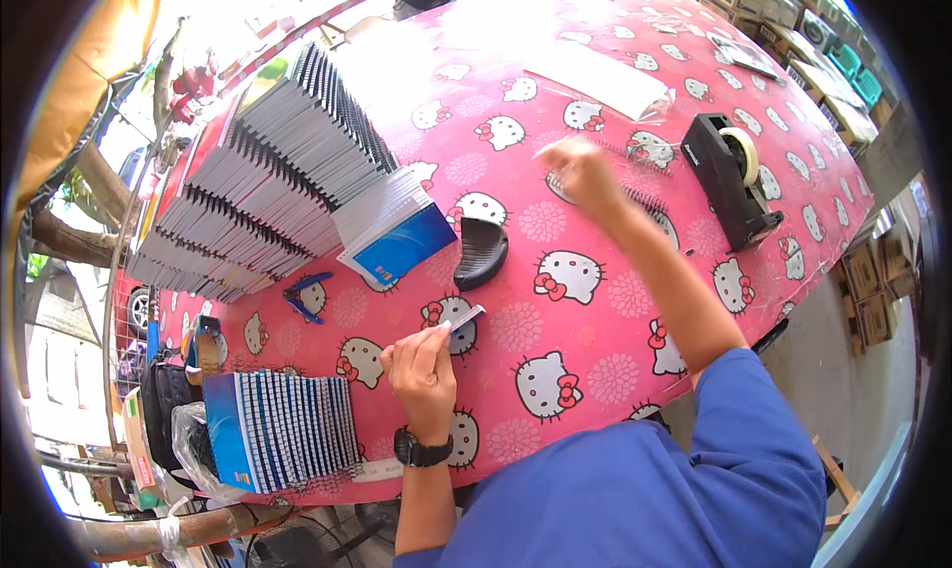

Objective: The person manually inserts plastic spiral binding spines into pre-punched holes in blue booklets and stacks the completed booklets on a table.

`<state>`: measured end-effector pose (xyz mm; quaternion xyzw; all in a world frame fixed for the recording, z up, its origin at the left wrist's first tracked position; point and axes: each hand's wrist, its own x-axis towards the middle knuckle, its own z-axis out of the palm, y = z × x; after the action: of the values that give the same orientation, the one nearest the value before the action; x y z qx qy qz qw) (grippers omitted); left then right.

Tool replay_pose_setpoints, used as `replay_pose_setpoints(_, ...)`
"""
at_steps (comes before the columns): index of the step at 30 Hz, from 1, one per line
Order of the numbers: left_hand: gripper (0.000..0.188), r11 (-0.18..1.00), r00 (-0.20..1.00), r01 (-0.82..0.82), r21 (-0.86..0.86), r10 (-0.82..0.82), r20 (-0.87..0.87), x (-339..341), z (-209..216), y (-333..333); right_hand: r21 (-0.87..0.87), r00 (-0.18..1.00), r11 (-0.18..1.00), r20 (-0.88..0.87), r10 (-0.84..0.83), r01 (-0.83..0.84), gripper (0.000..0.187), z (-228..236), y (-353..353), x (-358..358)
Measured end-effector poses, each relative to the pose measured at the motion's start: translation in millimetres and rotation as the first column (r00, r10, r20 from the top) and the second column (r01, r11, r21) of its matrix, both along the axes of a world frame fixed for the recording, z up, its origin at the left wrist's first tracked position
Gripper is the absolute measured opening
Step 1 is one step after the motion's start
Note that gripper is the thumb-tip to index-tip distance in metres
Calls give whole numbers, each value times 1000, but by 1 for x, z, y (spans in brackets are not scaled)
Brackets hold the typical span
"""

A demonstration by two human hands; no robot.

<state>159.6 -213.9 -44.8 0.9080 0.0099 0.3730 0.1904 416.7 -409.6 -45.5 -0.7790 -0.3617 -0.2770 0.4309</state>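
My left hand (420,372), with a black watch on its wrist, is closed on a short, thin, dark-blue and white piece (468,319), held above the table. My right hand (585,176) is farther off to the right, slightly blurred, its fingers curled together; what they hold, if anything, cannot be made out. Beside and partly behind it lie loose spiral binding coils (647,203). Between my hands, a black curved piece with a ridged top (481,254) rests on the table. Blue-handled pliers (308,298) lie to the left.
Tall stacks of spiral-bound notebooks (288,161) stand at the far left, with a blue-covered notebook (402,246) against them. Another row of blue notebooks (283,431) is at the near left. A black tape dispenser (729,181) and white sheets in plastic (600,77) are on the pink patterned table (516,315).
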Motion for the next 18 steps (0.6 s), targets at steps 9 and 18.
replay_pose_setpoints(9,17,996,996,-21,-92,13,-88,2,6,-9,-223,876,943,-363,-317,249,13,12,-77,46)
replay_pose_setpoints(18,14,992,987,26,-122,-45,-156,6,13,-6,-144,714,811,-577,396,-567,22,32,7,-113)
